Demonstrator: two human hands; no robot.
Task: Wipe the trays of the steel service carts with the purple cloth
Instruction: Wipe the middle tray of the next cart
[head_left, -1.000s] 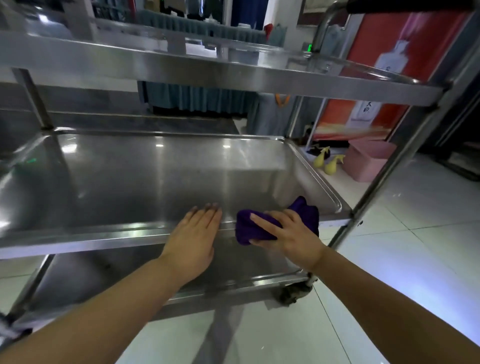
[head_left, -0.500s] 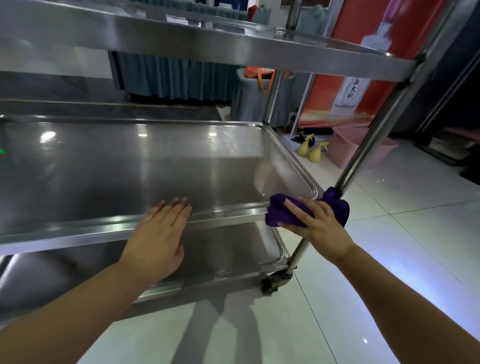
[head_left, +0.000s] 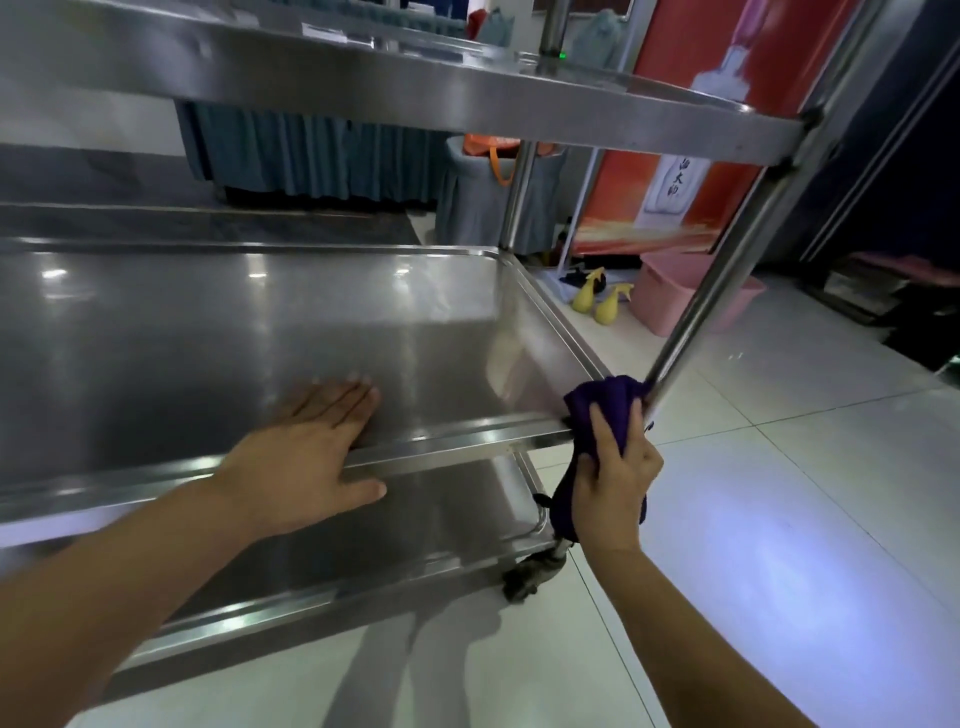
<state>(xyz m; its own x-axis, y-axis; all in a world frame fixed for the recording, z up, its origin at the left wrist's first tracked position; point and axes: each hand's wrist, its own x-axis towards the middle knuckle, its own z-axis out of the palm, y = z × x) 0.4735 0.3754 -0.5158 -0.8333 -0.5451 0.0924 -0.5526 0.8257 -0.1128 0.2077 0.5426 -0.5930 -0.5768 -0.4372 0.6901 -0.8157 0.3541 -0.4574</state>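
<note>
White tiled floor (head_left: 779, 519) under steel cart, I'm resting left hand (head_left: 306, 457) flat on middle tray (head_left: 260, 338) near rim, right hand (head_left: 615, 483) gripping purple cloth (head_left: 602, 410) against near-right corner post (head_left: 727, 260).

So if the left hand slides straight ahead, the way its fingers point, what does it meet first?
Probably nothing soon. The left hand lies flat over the front rim of the middle tray, fingers pointing across its bare steel floor. The first obstacle looks to be the tray's far wall, though depth is hard to judge.
</note>
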